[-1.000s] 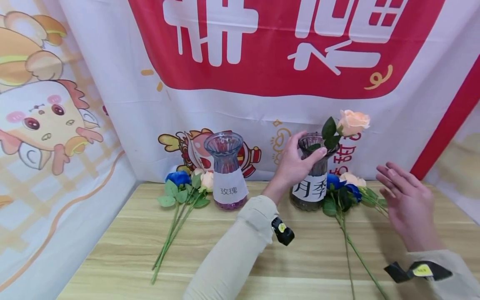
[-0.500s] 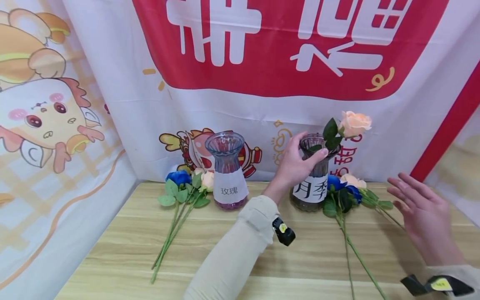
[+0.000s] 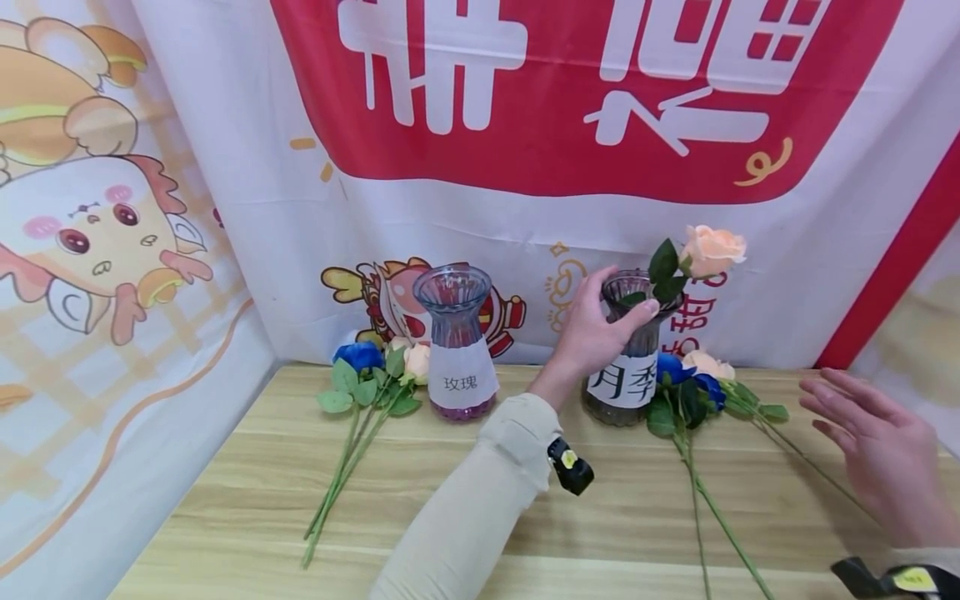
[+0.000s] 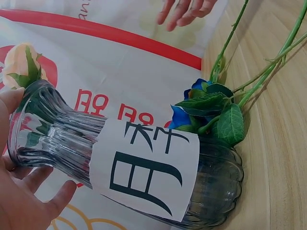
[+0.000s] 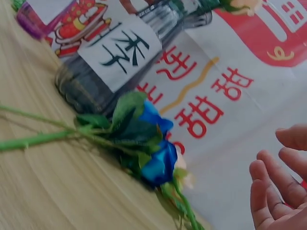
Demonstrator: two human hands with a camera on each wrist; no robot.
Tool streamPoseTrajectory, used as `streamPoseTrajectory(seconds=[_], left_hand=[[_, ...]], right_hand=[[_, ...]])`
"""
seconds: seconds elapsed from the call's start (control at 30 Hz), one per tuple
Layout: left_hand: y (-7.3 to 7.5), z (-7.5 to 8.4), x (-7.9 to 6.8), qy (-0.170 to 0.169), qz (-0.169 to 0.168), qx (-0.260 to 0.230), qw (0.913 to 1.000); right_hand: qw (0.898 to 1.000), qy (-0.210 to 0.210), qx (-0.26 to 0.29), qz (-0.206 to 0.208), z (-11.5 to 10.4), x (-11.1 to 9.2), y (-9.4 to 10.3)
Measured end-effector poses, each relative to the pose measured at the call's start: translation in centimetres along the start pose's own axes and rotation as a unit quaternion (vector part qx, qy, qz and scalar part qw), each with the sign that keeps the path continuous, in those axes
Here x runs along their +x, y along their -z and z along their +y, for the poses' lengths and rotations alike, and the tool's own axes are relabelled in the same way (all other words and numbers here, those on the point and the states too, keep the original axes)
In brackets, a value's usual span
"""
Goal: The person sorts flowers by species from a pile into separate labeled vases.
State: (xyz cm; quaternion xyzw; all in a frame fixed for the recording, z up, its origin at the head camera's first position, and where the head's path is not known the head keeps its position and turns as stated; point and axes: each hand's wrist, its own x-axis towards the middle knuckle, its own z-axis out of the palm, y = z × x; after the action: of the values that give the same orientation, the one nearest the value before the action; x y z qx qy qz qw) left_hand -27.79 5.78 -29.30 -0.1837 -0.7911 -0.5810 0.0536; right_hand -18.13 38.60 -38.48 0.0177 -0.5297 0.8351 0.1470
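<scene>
My left hand [image 3: 591, 332] grips the flared neck of a dark glass vase [image 3: 618, 414], thumb on the near side of the rim. The vase stands upright and bears a white paper label [image 4: 144, 167] with black characters. A peach rose [image 3: 714, 250] with green leaves leans out of its mouth to the right; inside, its stem is mostly hidden. Off to the right, my right hand [image 3: 883, 454] hovers over the table, holding nothing, its fingers loosely extended. Between that hand and the vase lie blue roses [image 5: 158, 163] and a peach rose [image 3: 708, 365] on long green stems.
To the left stands a bluish glass vase [image 3: 456, 329] with a purple base and a label. Beside it lie a blue rose [image 3: 358, 357] and peach roses [image 3: 417, 363]. A printed cloth [image 3: 375, 217] hangs behind the wooden table [image 3: 247, 500].
My right hand has moved right and down, away from the vase, uncovering more of a rose stem on the table. The left hand keeps its hold on the vase.
</scene>
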Motion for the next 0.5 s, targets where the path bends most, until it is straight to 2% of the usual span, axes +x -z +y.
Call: streamPoseTrajectory(seconds=[0.13,0.23,0.33,0.5], left_hand=[[0.0,-0.1,0.0,-0.002,-0.001,-0.003,1.0000],[0.0,-0.1,0.0,-0.002,-0.001,-0.004,1.0000],[0.0,-0.1,0.0,-0.002,-0.002,-0.001,1.0000],[0.1,-0.1,0.0,-0.002,-0.002,-0.003,1.0000]], right_hand=[[0.999,-0.014,-0.043,0.007,0.5,0.1,1.5],[0.993,-0.031,-0.109,0.021,0.9,0.3,2.5],[0.987,-0.046,-0.155,0.017,1.1,0.3,3.6],[0.980,-0.085,-0.177,-0.004,1.0,0.4,4.9]])
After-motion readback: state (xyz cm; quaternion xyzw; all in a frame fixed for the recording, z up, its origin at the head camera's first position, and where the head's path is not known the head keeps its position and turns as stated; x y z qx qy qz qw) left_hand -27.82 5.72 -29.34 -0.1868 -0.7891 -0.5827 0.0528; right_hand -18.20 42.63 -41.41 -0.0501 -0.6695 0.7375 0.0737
